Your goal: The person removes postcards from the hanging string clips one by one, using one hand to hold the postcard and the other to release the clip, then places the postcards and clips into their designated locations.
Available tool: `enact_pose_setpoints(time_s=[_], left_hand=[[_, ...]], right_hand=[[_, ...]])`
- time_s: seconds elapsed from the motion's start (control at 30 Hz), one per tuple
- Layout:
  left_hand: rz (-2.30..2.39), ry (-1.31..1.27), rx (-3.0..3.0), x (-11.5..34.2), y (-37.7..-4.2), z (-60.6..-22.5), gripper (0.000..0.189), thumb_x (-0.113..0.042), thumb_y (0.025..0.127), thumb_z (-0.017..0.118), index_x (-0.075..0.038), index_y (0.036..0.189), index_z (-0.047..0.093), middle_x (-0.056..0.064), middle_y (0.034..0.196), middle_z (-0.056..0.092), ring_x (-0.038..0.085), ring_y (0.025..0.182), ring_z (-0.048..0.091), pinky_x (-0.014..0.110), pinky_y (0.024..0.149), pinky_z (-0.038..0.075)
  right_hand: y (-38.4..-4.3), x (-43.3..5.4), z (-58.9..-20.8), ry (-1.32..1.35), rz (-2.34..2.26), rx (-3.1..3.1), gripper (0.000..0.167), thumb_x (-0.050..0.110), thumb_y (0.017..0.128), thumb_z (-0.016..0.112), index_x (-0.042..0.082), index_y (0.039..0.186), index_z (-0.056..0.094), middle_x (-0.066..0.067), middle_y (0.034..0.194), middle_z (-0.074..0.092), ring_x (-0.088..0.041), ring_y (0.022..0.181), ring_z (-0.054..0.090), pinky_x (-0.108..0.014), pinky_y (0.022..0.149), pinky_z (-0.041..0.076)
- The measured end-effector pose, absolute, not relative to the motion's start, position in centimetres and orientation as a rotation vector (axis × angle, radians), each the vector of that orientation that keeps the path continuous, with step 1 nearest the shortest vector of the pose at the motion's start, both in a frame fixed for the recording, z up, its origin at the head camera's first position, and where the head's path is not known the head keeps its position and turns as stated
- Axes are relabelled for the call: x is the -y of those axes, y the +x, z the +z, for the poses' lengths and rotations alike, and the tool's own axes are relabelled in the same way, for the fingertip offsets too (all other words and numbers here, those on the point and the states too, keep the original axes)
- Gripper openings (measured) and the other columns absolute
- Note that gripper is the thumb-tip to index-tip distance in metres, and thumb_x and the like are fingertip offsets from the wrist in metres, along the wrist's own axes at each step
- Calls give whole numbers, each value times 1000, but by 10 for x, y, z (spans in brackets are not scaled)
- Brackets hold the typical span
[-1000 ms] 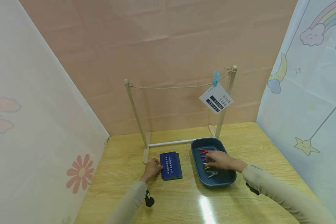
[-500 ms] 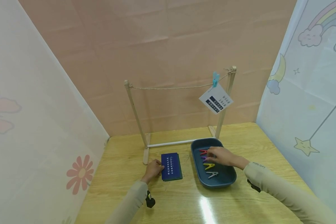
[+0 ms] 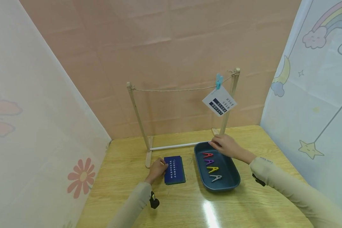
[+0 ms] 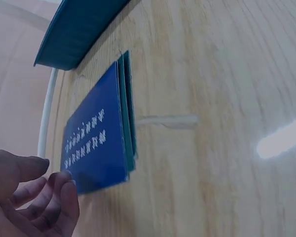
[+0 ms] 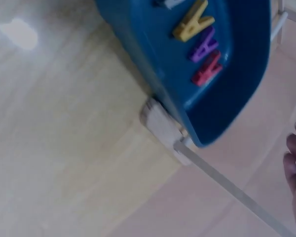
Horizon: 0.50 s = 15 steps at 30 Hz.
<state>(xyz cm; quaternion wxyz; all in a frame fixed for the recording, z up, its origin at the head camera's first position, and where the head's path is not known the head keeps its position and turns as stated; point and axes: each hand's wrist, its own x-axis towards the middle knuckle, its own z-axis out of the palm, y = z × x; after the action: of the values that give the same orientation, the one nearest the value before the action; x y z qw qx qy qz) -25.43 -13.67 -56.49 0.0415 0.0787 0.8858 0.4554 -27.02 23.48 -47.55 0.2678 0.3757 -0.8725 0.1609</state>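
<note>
My left hand (image 3: 156, 170) rests at the left edge of a small stack of dark blue cards (image 3: 174, 170) printed with white characters. In the left wrist view its fingertips (image 4: 69, 185) are right at the top card's corner, with a gap to the thumb. My right hand (image 3: 225, 146) hovers over the far end of a dark blue tray (image 3: 231, 177), fingers loosely bent and nothing held. Inside the tray lie a red clothespin (image 3: 208, 155), a purple clothespin (image 3: 209, 162), a yellow clothespin (image 3: 213, 169) and a grey clothespin (image 3: 216, 178) in a row.
Behind the tray stands a wooden frame (image 3: 138, 117) with a string (image 3: 171, 90) across its top. A light blue clothespin (image 3: 219, 81) holds a white card (image 3: 219, 100) on the string near the right post. A white bar (image 3: 174, 146) joins the feet.
My right hand has risen from among the clothespins and moved away toward the tray's far end and the right post. The left hand has barely shifted beside the cards.
</note>
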Motion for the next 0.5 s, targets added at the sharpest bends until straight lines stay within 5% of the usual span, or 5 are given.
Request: enact_pose_setpoints(time_s=[0.23, 0.5], left_hand=[[1487, 317, -2718, 121, -258, -555, 15, -8, 98, 62, 5, 105, 58, 13, 77, 64, 15, 56, 60, 26, 48, 52], [1608, 522, -2712, 91, -259, -529, 24, -12, 98, 63, 6, 113, 59, 11, 85, 65, 29, 66, 66, 29, 52, 53]], right_hand=[[-284, -240, -446, 1015, 347, 2179, 54, 46, 105, 40, 12, 73, 66, 3, 68, 57, -9, 55, 48, -28, 48, 42], [-290, -239, -415, 923, 323, 1996, 56, 44, 105, 42, 7, 70, 65, -3, 66, 61, -20, 56, 54, -37, 51, 43]])
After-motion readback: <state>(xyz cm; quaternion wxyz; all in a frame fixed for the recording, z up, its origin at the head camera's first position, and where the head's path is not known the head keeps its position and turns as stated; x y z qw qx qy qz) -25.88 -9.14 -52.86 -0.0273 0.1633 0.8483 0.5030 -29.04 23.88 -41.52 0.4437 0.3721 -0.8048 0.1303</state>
